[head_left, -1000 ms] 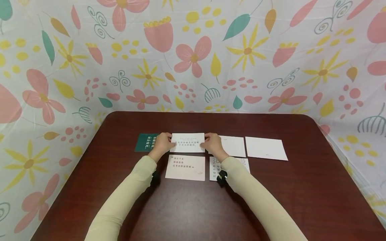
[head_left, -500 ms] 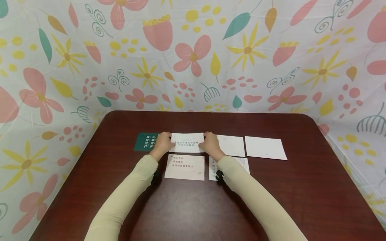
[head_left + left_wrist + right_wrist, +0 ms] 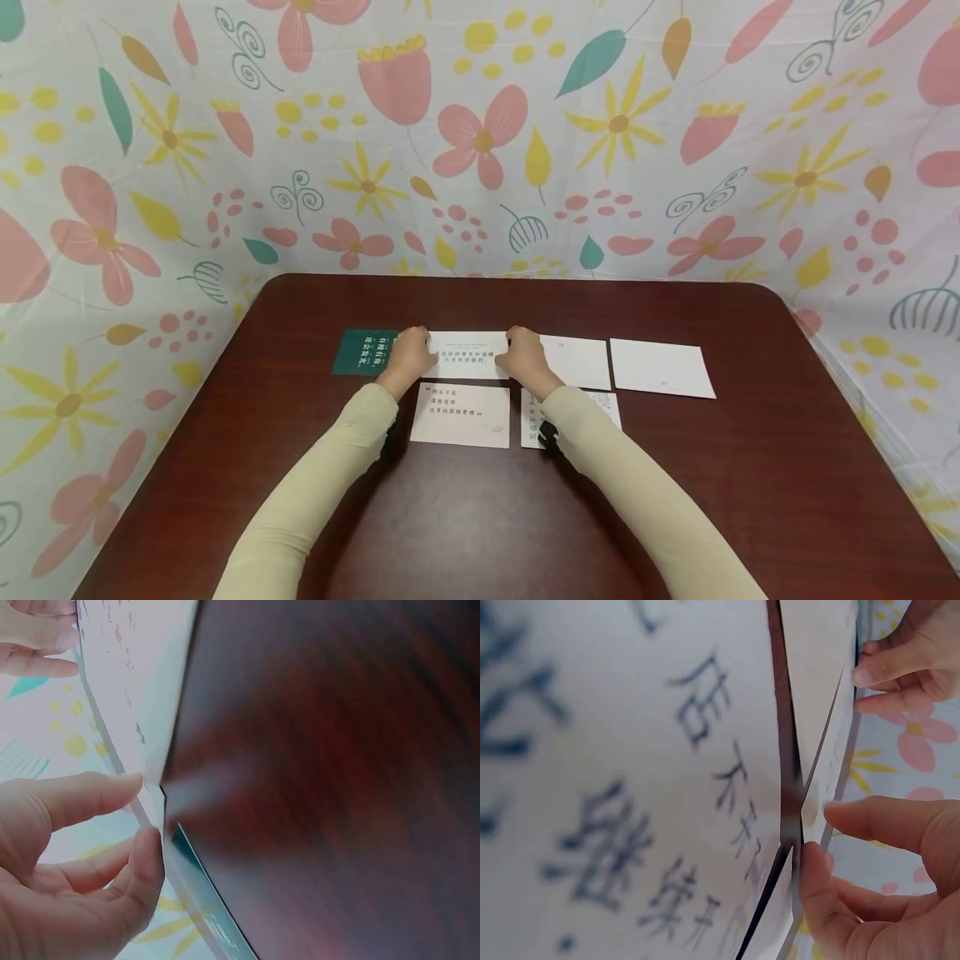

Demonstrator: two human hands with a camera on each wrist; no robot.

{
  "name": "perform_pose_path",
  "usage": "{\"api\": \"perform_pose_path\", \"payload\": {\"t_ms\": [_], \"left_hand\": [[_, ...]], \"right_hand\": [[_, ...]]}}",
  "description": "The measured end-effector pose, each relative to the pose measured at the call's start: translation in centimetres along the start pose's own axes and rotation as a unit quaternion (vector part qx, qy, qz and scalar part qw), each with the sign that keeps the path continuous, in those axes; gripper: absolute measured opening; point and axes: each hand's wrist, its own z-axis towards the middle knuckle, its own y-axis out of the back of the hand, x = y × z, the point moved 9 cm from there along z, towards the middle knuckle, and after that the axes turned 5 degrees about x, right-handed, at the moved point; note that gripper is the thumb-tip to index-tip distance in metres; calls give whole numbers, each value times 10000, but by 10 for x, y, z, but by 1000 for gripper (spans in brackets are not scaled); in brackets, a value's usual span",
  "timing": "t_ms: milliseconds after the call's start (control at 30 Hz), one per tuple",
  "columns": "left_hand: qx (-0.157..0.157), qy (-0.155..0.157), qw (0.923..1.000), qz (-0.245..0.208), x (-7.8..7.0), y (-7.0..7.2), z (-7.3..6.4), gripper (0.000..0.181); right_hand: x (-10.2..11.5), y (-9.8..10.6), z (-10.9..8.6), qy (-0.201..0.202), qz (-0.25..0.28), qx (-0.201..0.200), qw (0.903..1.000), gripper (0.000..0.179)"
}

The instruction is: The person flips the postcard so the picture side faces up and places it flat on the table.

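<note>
The left grip and right grip are pinching opposite ends of a lettered white card, probably steadying it evenly.

Since a second ago, the left hand edges slightly rightward, so a little more of the green card shows beside it. The right hand shifts leftward (a small move, its cuff going along), and the two hands sit a bit nearer each other at the white card.
</note>
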Motion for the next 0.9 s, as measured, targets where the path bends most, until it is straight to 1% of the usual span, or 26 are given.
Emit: {"api": "perform_pose_path", "payload": {"t_ms": [67,167,267,400,533,667,800,900], "left_hand": [[-83,0,9999,-77,-3,0,-3,39],[-165,-59,9994,-287,-10,0,-6,38],[-184,-179,9980,-571,-19,-1,-8,36],[-142,-316,9946,-979,-35,-4,-9,34],[-144,-535,9896,-1328,-49,-9,-11,31],[-71,-693,9826,-1722,-62,-15,-13,29],[90,-675,9766,-2042,-72,-24,-15,29],[196,-663,9727,-2217,-79,-31,-16,29]], "right_hand": [[-1,3,-2,68,123,-10,9999,47],[-1,10,-7,201,391,-57,9990,43],[0,22,-12,420,560,-238,9973,38],[0,39,-17,723,616,-449,9945,33],[-7,55,-25,860,684,-579,9923,30],[-20,70,-33,820,725,-645,9919,29],[-36,82,-42,707,755,-674,9923,29],[-50,90,-47,520,785,-657,9934,30]]}}
